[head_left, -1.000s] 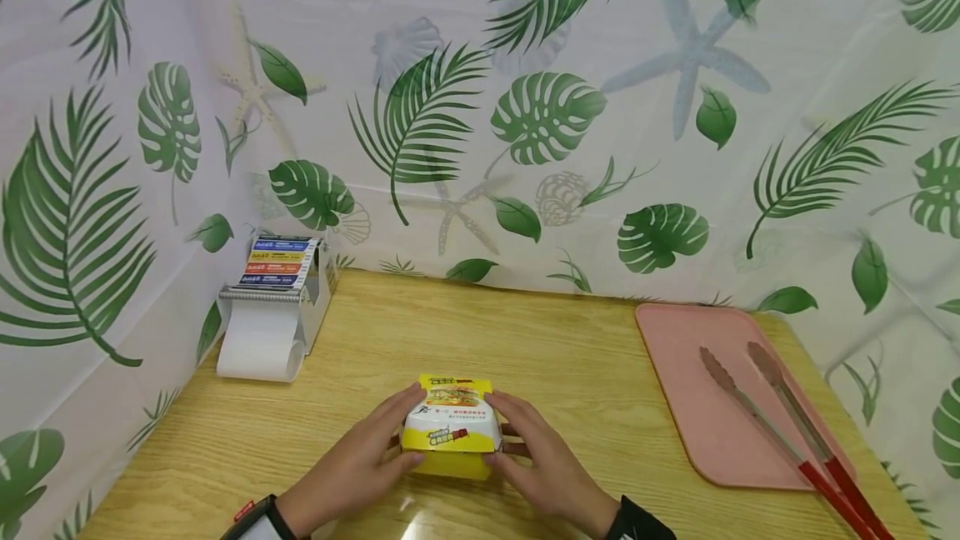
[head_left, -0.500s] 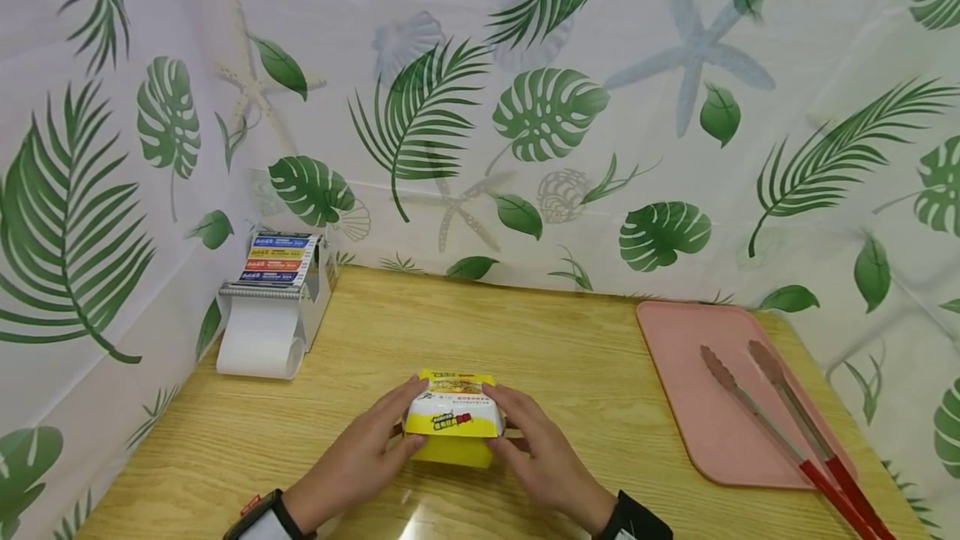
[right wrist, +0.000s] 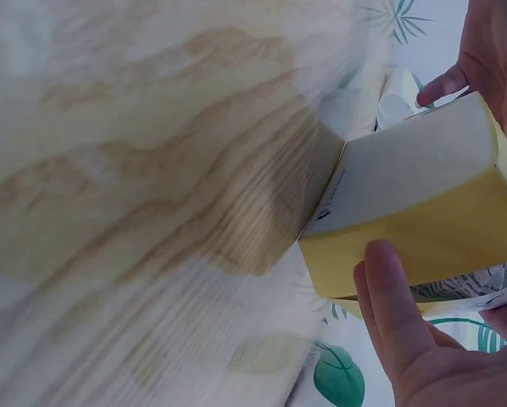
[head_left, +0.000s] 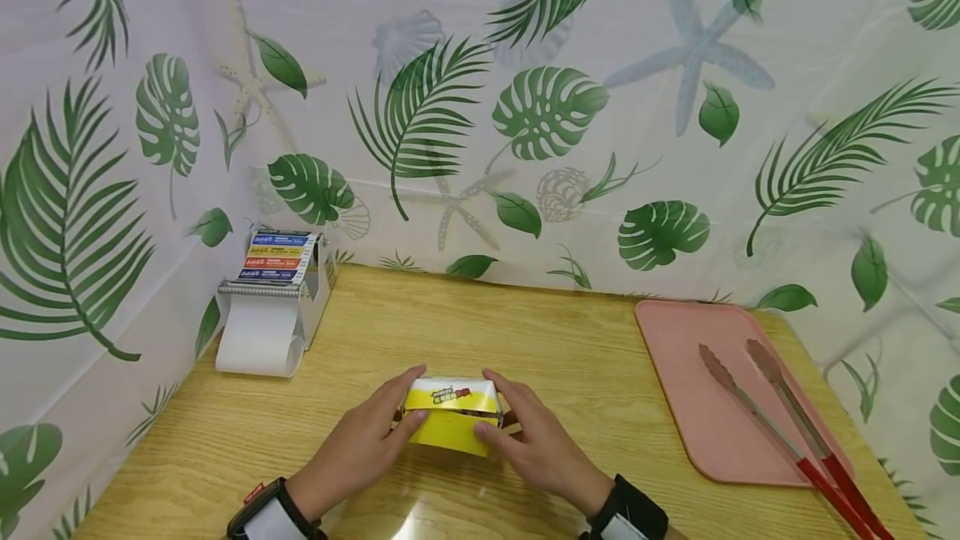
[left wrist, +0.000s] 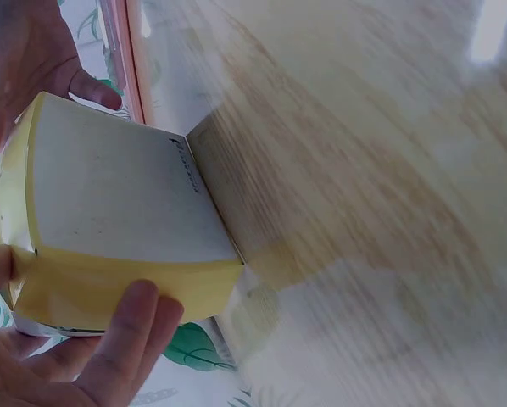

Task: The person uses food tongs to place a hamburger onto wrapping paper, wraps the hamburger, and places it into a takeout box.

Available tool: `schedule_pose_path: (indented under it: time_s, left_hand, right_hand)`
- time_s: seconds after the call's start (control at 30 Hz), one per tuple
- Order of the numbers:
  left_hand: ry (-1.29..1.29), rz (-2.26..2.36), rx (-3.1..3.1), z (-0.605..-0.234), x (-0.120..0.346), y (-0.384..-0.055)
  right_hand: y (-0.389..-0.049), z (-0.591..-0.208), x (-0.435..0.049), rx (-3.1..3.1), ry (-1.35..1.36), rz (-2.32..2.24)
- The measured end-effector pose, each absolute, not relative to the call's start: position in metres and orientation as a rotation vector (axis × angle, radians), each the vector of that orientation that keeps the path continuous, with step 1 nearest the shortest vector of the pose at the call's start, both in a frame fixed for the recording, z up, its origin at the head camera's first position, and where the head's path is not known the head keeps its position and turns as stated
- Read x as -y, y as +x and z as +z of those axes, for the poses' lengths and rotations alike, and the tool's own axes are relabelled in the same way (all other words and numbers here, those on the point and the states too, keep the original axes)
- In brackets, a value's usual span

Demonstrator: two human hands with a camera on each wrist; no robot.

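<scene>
A yellow and white cardboard burger box (head_left: 452, 419) is held between both hands in the head view. It is tipped back, its pale underside (left wrist: 122, 182) facing the wrist cameras and one bottom edge touching the table. My left hand (head_left: 375, 436) grips the left side, thumb at the front. On the opposite side, my right hand (head_left: 528, 440) holds it with the thumb on the yellow front. A narrow gap shows between lid and base; through it the right wrist view catches printed paper (right wrist: 465, 284) inside. The rest of the contents is hidden.
On the right a pink tray (head_left: 675, 407) carries metal tongs (head_left: 783, 419) with red handles, which overhang its front edge. A dispenser with a white paper roll (head_left: 258, 336) stands at the back left. A leaf-patterned curtain (head_left: 465, 132) borders the wooden table (head_left: 570, 348).
The box has tilted back from lying flat, so its printed top has turned out of sight. Its front has risen, and a gap has appeared under the lid. Both hands have turned with it.
</scene>
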State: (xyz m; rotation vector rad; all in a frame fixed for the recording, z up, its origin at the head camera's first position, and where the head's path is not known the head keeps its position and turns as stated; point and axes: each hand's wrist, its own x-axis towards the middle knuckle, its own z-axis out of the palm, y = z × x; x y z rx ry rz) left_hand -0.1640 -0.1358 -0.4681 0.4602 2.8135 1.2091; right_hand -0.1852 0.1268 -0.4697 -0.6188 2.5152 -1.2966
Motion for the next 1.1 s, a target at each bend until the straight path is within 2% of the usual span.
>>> schedule_pose_path:
  time_s: [0.77,1.1]
  left_hand:
    - [0.568,1.221,-2.641,-0.4647,0.142,-0.1651]
    - [0.532,1.257,-2.645,-0.4661,0.1407,-0.1662]
  right_hand:
    - [-0.1882,-0.4692,-0.1254,-2.508,-0.599,-1.271]
    - [-0.1894,-0.4687,-0.1237,-2.592,-0.628,-1.242]
